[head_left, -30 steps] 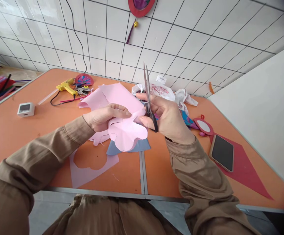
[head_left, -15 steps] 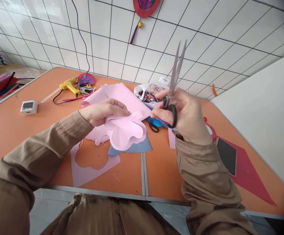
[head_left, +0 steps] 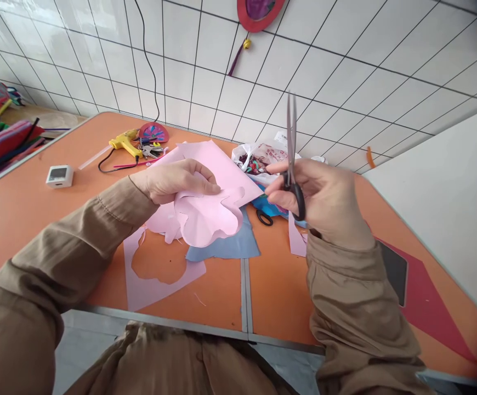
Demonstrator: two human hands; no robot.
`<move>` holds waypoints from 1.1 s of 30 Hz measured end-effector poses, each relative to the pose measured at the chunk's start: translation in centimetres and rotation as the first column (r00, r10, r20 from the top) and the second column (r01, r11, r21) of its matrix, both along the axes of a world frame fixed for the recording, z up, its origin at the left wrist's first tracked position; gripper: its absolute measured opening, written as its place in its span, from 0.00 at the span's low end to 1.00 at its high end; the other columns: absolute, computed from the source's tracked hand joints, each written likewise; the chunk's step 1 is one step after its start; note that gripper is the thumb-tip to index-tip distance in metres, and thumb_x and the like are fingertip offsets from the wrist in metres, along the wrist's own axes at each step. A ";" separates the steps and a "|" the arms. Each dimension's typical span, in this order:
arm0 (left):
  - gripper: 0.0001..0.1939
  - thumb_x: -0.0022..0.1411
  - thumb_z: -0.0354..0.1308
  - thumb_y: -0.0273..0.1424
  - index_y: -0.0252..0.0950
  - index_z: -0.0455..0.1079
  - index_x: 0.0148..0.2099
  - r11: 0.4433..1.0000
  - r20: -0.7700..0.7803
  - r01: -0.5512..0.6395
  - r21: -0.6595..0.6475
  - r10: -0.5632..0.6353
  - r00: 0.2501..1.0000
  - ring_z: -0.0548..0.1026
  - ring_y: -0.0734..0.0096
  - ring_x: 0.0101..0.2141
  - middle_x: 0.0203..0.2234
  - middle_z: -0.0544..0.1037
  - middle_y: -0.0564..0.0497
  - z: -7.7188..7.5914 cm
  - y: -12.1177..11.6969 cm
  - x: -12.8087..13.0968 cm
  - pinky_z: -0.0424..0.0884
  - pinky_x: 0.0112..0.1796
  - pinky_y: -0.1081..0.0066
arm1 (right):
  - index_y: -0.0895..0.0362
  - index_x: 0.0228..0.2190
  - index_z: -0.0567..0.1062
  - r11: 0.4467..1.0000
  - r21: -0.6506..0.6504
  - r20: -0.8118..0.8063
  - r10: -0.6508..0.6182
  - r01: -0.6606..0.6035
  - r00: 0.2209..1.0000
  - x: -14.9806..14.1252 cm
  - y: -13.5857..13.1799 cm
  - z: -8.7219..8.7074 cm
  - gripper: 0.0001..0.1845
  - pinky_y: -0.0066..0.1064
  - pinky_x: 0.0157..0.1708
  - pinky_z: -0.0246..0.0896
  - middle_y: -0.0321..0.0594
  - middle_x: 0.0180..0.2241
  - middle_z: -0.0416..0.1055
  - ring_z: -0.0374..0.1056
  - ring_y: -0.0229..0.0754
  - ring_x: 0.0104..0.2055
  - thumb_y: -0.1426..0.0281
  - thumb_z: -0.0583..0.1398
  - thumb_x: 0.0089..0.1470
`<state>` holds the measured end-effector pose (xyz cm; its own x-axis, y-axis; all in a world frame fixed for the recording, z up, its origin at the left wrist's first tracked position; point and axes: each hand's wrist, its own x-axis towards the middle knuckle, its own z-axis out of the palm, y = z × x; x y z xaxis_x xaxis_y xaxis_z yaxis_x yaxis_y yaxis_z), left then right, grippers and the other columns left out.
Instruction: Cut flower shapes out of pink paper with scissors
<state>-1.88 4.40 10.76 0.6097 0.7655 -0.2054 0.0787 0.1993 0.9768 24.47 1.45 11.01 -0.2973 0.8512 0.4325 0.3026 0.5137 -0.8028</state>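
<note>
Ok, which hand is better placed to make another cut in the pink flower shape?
Right, I'd say: the right hand holds the scissors by their black handles, while the left hand pinches the pink flower shape near its upper edge.

glossy white wall tiles (head_left: 205, 82), smooth orange tabletop (head_left: 205, 296)
</note>
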 end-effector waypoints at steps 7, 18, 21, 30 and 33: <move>0.09 0.46 0.72 0.32 0.34 0.78 0.23 0.996 -0.106 0.048 0.080 -0.040 0.994 0.66 0.79 0.18 0.17 0.72 0.52 -0.8 -0.7 1.1 0.58 0.17 0.77 | 0.55 0.37 0.77 0.908 -0.358 -0.104 0.192 -0.217 0.976 -3.4 0.3 -1.8 0.22 0.32 0.27 0.70 0.35 0.26 0.75 0.73 0.41 0.28 0.67 0.75 0.38; 0.13 0.64 0.61 0.38 0.31 0.75 0.36 0.789 0.058 -0.529 0.312 0.540 0.840 0.75 0.75 0.27 0.26 0.77 0.49 1.0 -0.3 -0.4 0.69 0.29 0.75 | 0.51 0.36 0.78 0.985 -0.173 -0.185 -0.040 0.008 0.982 -3.4 0.9 -1.7 0.18 0.36 0.34 0.71 0.34 0.27 0.72 0.69 0.40 0.29 0.66 0.73 0.40; 0.21 0.63 0.61 0.44 0.29 0.75 0.31 0.878 -0.049 -0.415 0.238 0.438 0.898 0.75 0.71 0.22 0.23 0.78 0.45 1.3 -0.2 -0.9 0.70 0.24 0.72 | 0.50 0.37 0.76 0.995 -0.030 -0.216 -0.097 0.092 0.972 -3.0 1.1 -1.4 0.21 0.39 0.37 0.72 0.35 0.30 0.73 0.70 0.42 0.32 0.59 0.72 0.41; 0.21 0.55 0.70 0.46 0.31 0.75 0.37 0.971 0.105 -0.204 -0.128 0.217 0.970 0.81 0.63 0.27 0.24 0.79 0.46 -2.9 1.1 0.7 0.79 0.27 0.70 | 0.49 0.40 0.77 0.989 0.086 -0.180 -0.102 0.119 0.978 -3.1 0.7 -1.8 0.18 0.41 0.38 0.71 0.36 0.32 0.72 0.71 0.45 0.35 0.62 0.72 0.46; 0.15 0.55 0.70 0.39 0.33 0.76 0.38 0.967 0.212 -0.154 -0.203 0.197 0.957 0.79 0.68 0.25 0.26 0.80 0.47 -3.1 0.9 0.8 0.78 0.26 0.72 | 0.50 0.40 0.77 0.993 0.086 -0.195 -0.067 0.085 0.978 -3.0 0.9 -2.1 0.19 0.42 0.40 0.71 0.36 0.33 0.72 0.71 0.44 0.35 0.64 0.72 0.46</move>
